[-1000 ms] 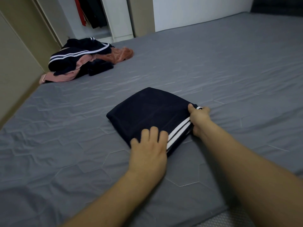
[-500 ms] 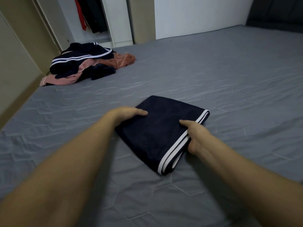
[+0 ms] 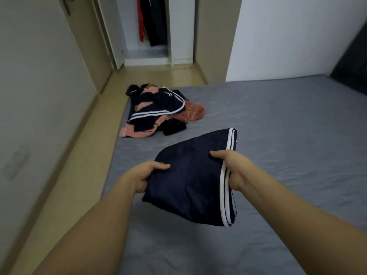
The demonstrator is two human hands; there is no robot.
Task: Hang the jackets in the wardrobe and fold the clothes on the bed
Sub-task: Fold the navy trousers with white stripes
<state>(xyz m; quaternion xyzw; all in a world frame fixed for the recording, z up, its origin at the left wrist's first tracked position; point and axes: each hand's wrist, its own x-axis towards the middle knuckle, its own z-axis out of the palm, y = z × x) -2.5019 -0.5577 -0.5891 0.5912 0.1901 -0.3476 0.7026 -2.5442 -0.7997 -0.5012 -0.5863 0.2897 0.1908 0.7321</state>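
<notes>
One folded garment [image 3: 190, 181] is done, gripped in my left hand [image 3: 148, 175] and right hand [image 3: 231, 169]; the pile [image 3: 158, 112] on the bed [image 3: 288, 126] is still unfolded.

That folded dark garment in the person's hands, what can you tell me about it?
The folded garment is dark navy, of smooth, slightly shiny cloth, with white stripes along its right edge. It is folded into a rough rectangle of several layers, lifted off the grey bed and tilted. The left hand grips its left edge and the right hand grips the striped edge, thumbs on top.
</notes>
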